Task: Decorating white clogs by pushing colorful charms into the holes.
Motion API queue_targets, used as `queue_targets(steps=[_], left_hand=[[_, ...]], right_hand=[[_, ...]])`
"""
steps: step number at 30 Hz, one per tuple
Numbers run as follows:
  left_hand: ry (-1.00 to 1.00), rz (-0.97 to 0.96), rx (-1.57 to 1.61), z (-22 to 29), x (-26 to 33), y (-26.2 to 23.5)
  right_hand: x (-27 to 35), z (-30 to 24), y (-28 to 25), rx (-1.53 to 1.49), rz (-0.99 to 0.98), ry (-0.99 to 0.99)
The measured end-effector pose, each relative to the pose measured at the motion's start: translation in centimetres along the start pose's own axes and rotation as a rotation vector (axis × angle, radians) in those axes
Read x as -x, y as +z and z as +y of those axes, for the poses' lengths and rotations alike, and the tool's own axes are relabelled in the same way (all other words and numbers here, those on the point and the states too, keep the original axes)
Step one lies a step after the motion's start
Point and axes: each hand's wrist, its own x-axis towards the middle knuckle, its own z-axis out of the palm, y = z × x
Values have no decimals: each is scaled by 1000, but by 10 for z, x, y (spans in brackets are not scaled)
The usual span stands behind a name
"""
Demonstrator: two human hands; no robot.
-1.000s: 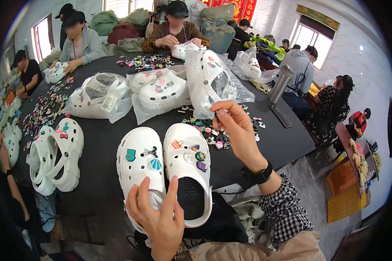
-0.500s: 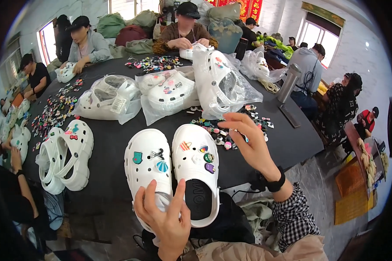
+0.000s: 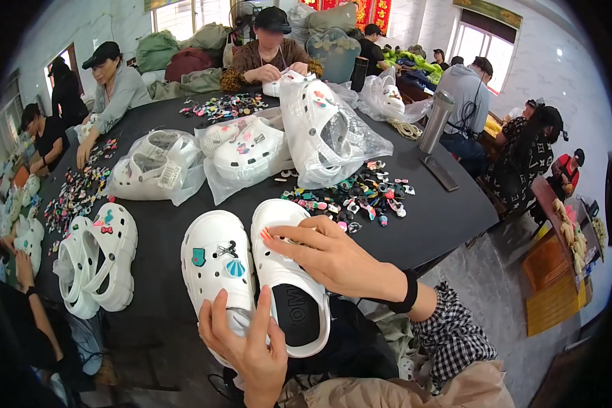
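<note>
Two white clogs, a left one [image 3: 214, 285] and a right one [image 3: 279, 268], lie side by side in front of me, toes pointing away. A teal charm [image 3: 198, 257], a black crossed charm [image 3: 226, 249] and a blue shell charm [image 3: 235, 268] sit on the left clog. My left hand [image 3: 248, 347] grips that clog near its heel, index finger reaching toward the right clog. Over the right clog's toe stretches my right hand [image 3: 340, 258]; its fingertips touch an orange-striped charm [image 3: 265, 233] and cover the other charms. Its thumb is hidden.
Bagged white clogs [image 3: 241, 149] stand beyond, with loose charms [image 3: 357, 194] in a pile beside them. Another pair of clogs [image 3: 109, 251] is at the left. A steel flask [image 3: 435, 122] and a dark phone [image 3: 440, 173] are at the right. Other people work around the black table [image 3: 449, 217].
My right hand has come down and left onto the right clog. My left hand stays at the left clog. A person at the far left now reaches toward the loose charms.
</note>
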Motion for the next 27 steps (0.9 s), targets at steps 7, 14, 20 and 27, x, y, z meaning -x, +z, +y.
queue_targets(steps=[7, 14, 20, 27], left_hand=[[-17, 3, -18, 1, 0, -1], [-5, 10, -3, 0, -4, -4], [8, -13, 26, 1, -8, -5], [-3, -6, -6, 1, -2, -2]], right_hand=[[5, 11, 9, -104, 55, -76], [19, 3, 31, -124, 237, 84], [16, 10, 27, -125, 400, 218], [11, 59, -11, 140, 371, 326]])
